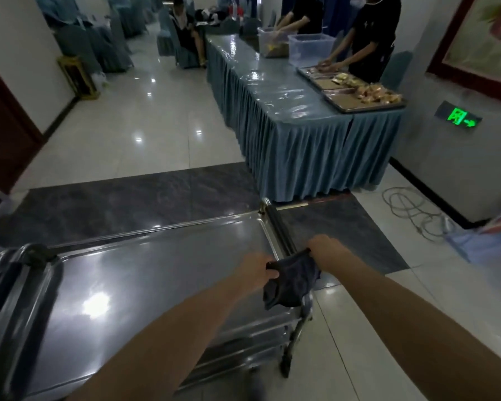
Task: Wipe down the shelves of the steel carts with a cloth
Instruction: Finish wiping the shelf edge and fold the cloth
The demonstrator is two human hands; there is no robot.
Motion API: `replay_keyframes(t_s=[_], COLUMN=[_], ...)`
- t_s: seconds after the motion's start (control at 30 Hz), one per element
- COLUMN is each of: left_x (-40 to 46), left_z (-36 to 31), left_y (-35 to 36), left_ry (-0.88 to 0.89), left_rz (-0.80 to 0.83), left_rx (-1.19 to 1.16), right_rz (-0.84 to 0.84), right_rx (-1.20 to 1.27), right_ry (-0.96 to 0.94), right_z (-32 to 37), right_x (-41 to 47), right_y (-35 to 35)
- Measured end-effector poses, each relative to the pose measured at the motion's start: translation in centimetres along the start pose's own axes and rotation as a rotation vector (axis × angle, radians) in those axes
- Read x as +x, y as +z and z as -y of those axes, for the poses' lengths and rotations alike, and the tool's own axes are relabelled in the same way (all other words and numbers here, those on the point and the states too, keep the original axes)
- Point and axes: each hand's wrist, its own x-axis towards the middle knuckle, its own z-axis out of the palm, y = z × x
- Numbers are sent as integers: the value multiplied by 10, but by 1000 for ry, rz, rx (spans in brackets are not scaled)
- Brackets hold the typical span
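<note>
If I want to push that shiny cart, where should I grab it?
Probably the dark handle bar at the cart's right end, coming from that end. It is round, sticks out past the shelf, and has bare room beyond the right hand, which holds the cloth there with the left hand.

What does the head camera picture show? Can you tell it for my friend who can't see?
A person's left hand and right hand hold a dark, crumpled cloth between them at the right end of a shiny steel cart's top shelf. Behind the cart, a long table with a blue pleated skirt holds metal trays of food, where other people are working.
</note>
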Motion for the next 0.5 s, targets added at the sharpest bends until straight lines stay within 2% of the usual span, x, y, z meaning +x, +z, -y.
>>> replay_keyframes(t_s=[0.2, 0.33, 0.5], left_x=[109, 166, 219], left_z=[17, 41, 64], left_y=[-13, -9, 6], left_ry=[17, -3, -96], left_rz=[23, 58, -5], left_rx=[95, 93, -76], right_rz=[141, 297, 268], right_rx=[-57, -68, -33], right_ry=[70, 79, 79], right_z=[-17, -23, -41], right_x=[116, 185, 244], right_y=[-10, 2, 25])
